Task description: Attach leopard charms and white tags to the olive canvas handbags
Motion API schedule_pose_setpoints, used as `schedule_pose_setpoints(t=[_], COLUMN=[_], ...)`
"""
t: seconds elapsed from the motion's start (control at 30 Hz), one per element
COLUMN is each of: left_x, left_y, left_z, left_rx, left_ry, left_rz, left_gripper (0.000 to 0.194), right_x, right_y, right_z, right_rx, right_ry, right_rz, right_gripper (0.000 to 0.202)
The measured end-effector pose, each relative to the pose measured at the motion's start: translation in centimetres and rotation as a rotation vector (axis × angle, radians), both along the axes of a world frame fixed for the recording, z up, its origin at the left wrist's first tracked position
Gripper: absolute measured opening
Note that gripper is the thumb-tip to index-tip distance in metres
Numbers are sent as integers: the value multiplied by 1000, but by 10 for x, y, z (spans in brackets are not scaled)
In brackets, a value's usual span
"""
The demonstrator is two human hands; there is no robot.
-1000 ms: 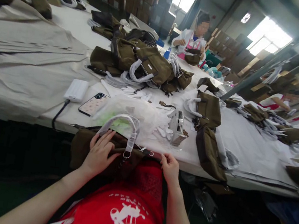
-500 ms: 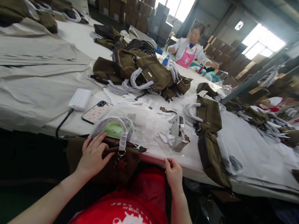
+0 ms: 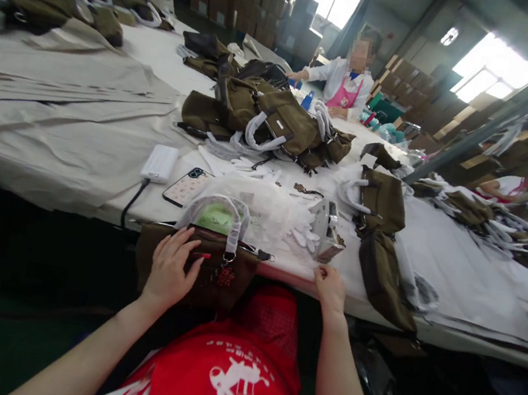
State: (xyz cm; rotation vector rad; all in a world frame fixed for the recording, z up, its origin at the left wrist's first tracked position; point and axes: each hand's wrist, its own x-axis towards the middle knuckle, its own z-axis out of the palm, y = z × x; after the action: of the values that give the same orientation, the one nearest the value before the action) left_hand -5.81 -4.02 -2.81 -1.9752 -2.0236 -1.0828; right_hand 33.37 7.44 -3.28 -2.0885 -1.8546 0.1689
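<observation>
bag (image 3: 241,277) lies under the half-open left hand (image 3: 174,265), fingers loosely spread.

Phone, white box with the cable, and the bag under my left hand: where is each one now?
Phone (image 3: 186,188): head view, middle of its patterned back.
White box (image 3: 159,164): head view, middle of its top face.
Bag (image 3: 204,283): head view, brown front panel, right of the left hand (image 3: 170,271).

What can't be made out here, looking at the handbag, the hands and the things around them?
All in the head view:
Whether the right hand pinches anything: too small.
The palm of the left hand: hidden by its back.
The lower edge of the olive handbag: lost in shadow.
The screen of the phone: face down.
The wall clock's time: too small.
</observation>
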Motion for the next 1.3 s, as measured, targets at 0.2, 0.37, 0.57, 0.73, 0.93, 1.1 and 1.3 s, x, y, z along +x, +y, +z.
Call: schedule_pose_setpoints(t=[0.2, 0.37, 0.57, 0.73, 0.93, 1.1, 1.3], left_x=[9, 23, 38, 45, 69, 93, 80], left_y=[0, 6, 8, 9, -3, 2, 6], left_z=[11, 25, 34, 36, 58, 60, 43], left_rx=[93, 175, 188, 201, 243, 109, -440], left_ry=[-28, -35, -29, -41, -17, 74, -273], left_rz=[-59, -149, -198, -238, -346, -680, -762], left_gripper=[29, 24, 22, 22, 45, 34, 37], right_x=[7, 21, 50, 63, 0, -68, -63], right_y=[-2, -12, -23, -32, -83, -114, -91], right_z=[6, 4, 1, 17, 65, 86, 76], right_rx=[16, 71, 411, 616, 535, 81, 123], right_ry=[163, 250, 627, 732, 726, 936, 1100], right_rz=[-9, -54, -410, -613, -128, 397, 174], right_gripper=[20, 33, 52, 57, 29, 21, 31])
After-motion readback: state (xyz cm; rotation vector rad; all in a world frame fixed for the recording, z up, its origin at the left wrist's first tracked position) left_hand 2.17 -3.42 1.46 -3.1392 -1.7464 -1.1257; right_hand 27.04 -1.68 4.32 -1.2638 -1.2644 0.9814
